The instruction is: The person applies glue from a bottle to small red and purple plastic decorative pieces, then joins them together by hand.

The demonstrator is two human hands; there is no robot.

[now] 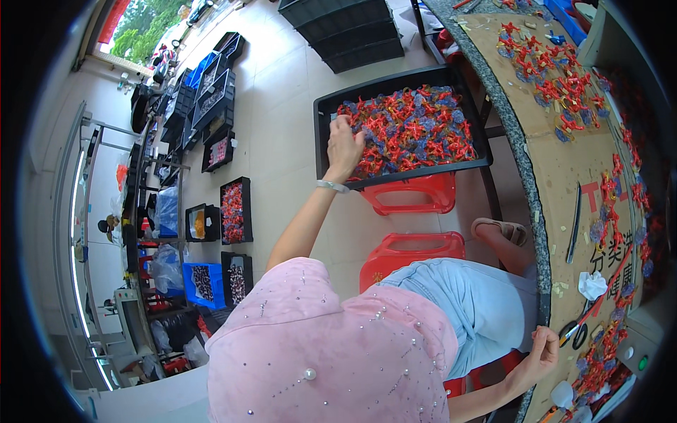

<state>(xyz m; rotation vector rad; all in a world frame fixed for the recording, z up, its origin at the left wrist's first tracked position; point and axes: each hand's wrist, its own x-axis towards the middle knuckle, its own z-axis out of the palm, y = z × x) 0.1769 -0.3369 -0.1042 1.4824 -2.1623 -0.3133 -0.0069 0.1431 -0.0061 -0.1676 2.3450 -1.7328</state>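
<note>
My left hand (343, 146), a pale bracelet on its wrist, reaches over the left part of a black plastic tray (395, 175). Its fingers are bent, with the thumb apart from them, just above or touching the heap of small red and blue-purple plastic figures (416, 130). At the workbench edge my right hand (541, 354) is closed in a pinch. What sits between its fingertips, if anything, is too small to make out. Close by lie black-handled scissors (580, 337) and a thin red stick (599, 299).
Cardboard (543, 158) covers the stone-edged workbench on my right, with more red figures (564, 84), a black slim tool (575, 222) and a crumpled white tissue (592, 285). Red stools (412, 250) stand below the tray. Stacked black crates (345, 32) and filled bins (235, 209) stand on the floor.
</note>
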